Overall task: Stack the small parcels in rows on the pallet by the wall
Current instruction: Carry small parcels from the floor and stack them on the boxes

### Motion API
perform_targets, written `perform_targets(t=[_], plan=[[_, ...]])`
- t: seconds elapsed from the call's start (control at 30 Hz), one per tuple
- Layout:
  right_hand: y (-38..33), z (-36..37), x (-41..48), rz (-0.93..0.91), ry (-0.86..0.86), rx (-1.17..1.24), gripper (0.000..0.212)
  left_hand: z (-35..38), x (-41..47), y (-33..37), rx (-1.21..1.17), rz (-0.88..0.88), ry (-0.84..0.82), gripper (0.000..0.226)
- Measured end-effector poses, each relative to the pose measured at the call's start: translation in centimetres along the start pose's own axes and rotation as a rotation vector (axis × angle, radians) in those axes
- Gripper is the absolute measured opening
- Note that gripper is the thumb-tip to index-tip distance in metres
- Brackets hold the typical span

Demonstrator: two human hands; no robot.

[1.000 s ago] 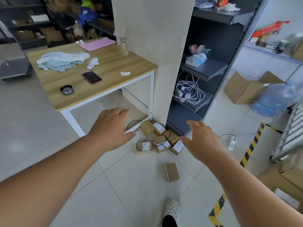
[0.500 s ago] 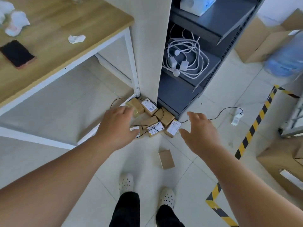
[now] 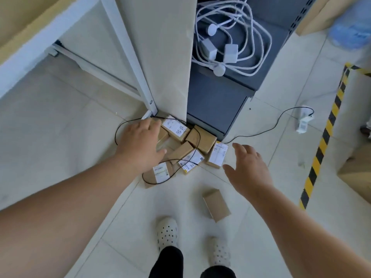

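Several small brown parcels (image 3: 201,139), some with white labels, lie in a loose heap on the tiled floor at the foot of a white pillar (image 3: 160,57). A thin black cable (image 3: 197,145) loops over the heap. One more parcel (image 3: 216,205) lies apart, nearer my feet. My left hand (image 3: 140,145) hovers open over the left side of the heap and hides a parcel or two. To the right of the heap my right hand (image 3: 248,167) is spread open and holds nothing. No pallet is in view.
A white-framed wooden table (image 3: 26,47) stands at the left. A dark metal shelf (image 3: 230,81) with coiled white cables (image 3: 230,37) is right of the pillar. Yellow-black floor tape (image 3: 325,137) and cardboard boxes (image 3: 359,163) lie at the right, a white charger (image 3: 303,121) on the floor.
The view has tilted down and come closer to the heap. Both hands have reached lower toward the parcels, the left now over the heap's left side.
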State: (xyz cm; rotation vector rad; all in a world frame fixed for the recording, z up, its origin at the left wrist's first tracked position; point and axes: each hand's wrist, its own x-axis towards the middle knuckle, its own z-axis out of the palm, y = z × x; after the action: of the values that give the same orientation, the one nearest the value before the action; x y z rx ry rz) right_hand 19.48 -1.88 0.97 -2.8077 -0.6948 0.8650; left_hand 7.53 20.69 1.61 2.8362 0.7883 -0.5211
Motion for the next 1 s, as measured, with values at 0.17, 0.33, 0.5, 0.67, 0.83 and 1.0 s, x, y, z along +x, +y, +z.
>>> perform_targets(t=[0.17,0.33,0.5,0.67,0.83,1.0], plan=[[-0.5,7.2,9.4,0.004,0.002,-0.03,0.053,8.4,7.3,-2.7,0.058,-0.037,-0.08,0.081],[0.8,15.8,19.7,-0.013,0.008,-0.087,0.053,18.4,15.2,-4.2,0.043,-0.1,-0.127,0.084],[2.3,23.6,27.4,0.0,0.004,-0.136,0.065,26.3,21.8,-4.8,-0.02,-0.136,-0.143,0.091],[3.7,28.0,32.8,0.0,-0.02,-0.201,0.085,31.7,26.5,-6.0,-0.043,-0.203,-0.201,0.091],[4.8,29.6,36.2,0.054,-0.068,-0.292,0.111,34.6,29.2,-7.4,-0.178,-0.28,-0.254,0.089],[4.1,31.7,35.2,0.086,-0.016,-0.305,0.112,38.1,27.4,-8.2,-0.305,-0.25,-0.254,0.082]])
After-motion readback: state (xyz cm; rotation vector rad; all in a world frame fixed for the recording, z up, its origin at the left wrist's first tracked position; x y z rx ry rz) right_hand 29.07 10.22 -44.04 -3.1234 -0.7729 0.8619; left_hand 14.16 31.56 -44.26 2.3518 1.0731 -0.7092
